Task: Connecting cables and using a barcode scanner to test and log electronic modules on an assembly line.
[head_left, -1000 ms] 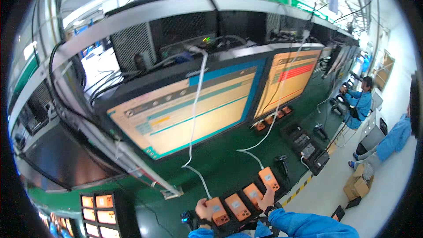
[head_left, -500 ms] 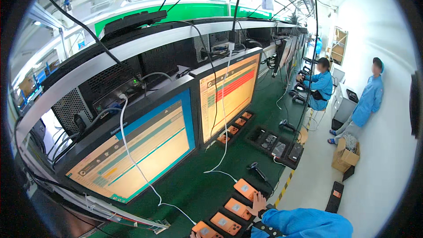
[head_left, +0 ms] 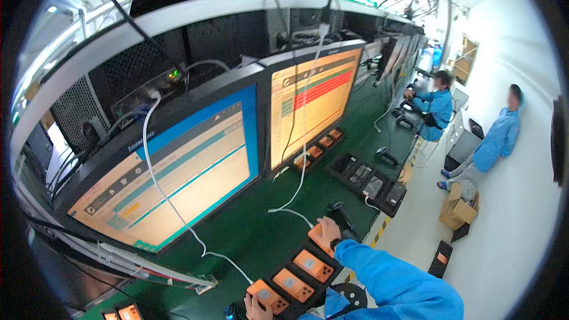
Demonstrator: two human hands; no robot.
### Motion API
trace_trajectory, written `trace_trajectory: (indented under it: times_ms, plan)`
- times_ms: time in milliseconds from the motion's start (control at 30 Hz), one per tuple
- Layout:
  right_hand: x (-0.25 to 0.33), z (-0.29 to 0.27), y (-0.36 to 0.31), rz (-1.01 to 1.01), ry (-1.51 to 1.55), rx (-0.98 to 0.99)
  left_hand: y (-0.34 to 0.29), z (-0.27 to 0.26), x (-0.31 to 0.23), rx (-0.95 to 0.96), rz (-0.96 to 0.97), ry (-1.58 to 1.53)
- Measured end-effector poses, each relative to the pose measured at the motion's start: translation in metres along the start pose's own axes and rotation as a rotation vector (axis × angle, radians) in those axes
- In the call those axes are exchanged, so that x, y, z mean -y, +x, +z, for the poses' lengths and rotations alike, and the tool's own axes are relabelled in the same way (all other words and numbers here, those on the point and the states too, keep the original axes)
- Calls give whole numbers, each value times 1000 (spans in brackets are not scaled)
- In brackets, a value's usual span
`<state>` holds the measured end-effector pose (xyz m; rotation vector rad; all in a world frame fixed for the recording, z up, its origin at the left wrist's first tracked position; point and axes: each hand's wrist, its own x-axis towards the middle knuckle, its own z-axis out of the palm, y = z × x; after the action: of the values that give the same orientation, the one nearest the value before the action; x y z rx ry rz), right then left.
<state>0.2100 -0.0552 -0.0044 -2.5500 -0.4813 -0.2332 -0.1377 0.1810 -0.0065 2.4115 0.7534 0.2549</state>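
Several orange phones lie in a row in a black tray, backs up, with two in the middle, one phone beside another phone. My left hand grips the edge of the leftmost phone, which has a white cable at its far end. At the row's right end, my right hand has its fingers wrapped over another orange phone, partly covering it. A second white cable runs to that phone. Just beyond my right hand lies a black handheld scanner.
Two monitors, a left monitor and a right monitor, stand along the green bench. A black tray of dark phones sits farther right. One co-worker sits along the bench; another person stands by the wall near a cardboard box.
My right hand has moved from between the two right-hand phones onto the rightmost one and closed over it. More of my left hand shows at the leftmost phone. The whole view has shifted.
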Motion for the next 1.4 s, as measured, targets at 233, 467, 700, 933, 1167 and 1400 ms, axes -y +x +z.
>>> trace_trajectory:
  times_ms: [233,467,700,933,1167,1400]
  plan:
    - [-7,34,45,-191,-292,257,8,-16,-21,97,-87,-11]
    - [2,54,32,-82,-159,127,9,-18,-36,136,-167,-107]
    - [-15,2,67,-2,48,-77,12,-15,-49,109,-195,-89]
    - [-120,-6,68,539,280,-142,20,-15,-56,125,-205,-26]
    - [-104,-39,68,827,707,158,11,-9,-35,127,-189,36]
    - [-63,-91,25,823,783,229,2,3,-22,24,-100,52]
